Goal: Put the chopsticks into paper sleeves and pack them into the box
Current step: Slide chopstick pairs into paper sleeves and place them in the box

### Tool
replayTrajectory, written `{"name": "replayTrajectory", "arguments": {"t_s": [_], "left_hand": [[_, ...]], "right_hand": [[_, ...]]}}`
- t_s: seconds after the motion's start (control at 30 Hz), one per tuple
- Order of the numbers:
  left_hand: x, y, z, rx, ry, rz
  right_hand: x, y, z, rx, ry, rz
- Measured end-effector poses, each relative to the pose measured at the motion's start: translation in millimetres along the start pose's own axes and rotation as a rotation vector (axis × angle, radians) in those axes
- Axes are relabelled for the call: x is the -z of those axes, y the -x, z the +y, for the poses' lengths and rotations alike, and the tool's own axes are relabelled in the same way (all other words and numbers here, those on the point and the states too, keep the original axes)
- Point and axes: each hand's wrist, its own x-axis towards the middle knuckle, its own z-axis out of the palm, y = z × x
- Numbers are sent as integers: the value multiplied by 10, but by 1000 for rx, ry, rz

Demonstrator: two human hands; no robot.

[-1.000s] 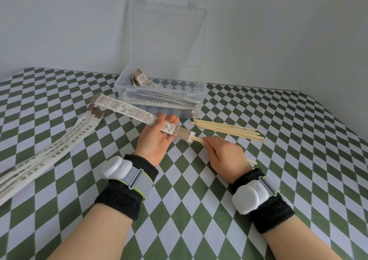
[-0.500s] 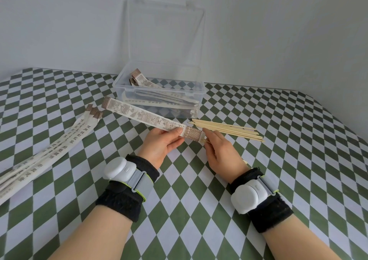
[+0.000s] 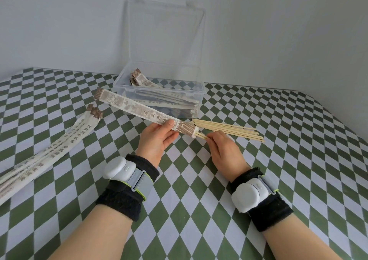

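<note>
My left hand [image 3: 157,140] holds a printed paper sleeve [image 3: 135,108] near its brown open end, thumb on top. The sleeve slants up to the left, above the table. My right hand [image 3: 225,150] pinches the short ends of a pair of chopsticks [image 3: 200,135] that stick out of the sleeve's mouth. Several loose bamboo chopsticks [image 3: 229,130] lie on the cloth just behind my right hand. The clear plastic box [image 3: 159,92] stands behind with its lid up, and several filled sleeves [image 3: 147,83] lie in it.
A pile of several empty paper sleeves [image 3: 59,146] fans out on the checked tablecloth [image 3: 278,160] at the left. A grey wall rises right behind the box. Both wrists carry white devices on black bands.
The chopsticks have slid almost fully into the sleeve. Both hands have moved a little up and to the right with it, and the sleeve's far end has left the pile at the left.
</note>
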Motion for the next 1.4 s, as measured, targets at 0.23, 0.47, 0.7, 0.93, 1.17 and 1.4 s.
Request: {"name": "replayTrajectory", "arguments": {"t_s": [0.23, 0.47, 0.7, 0.93, 1.17, 1.4], "left_hand": [[-16, 16, -5, 34, -29, -18], [22, -29, 16, -6, 112, 64], [-11, 5, -15, 45, -12, -74], [0, -7, 9, -5, 83, 1], [-20, 19, -6, 1, -25, -59], [-15, -2, 4, 0, 40, -15]], "right_hand": [[-21, 0, -12, 15, -100, 8], [5, 5, -19, -127, -97, -23], [1, 13, -37, -99, -154, -90], [7, 12, -12, -196, -295, -10], [28, 3, -49, -163, -368, -78], [68, 5, -64, -167, -509, -68]]}}
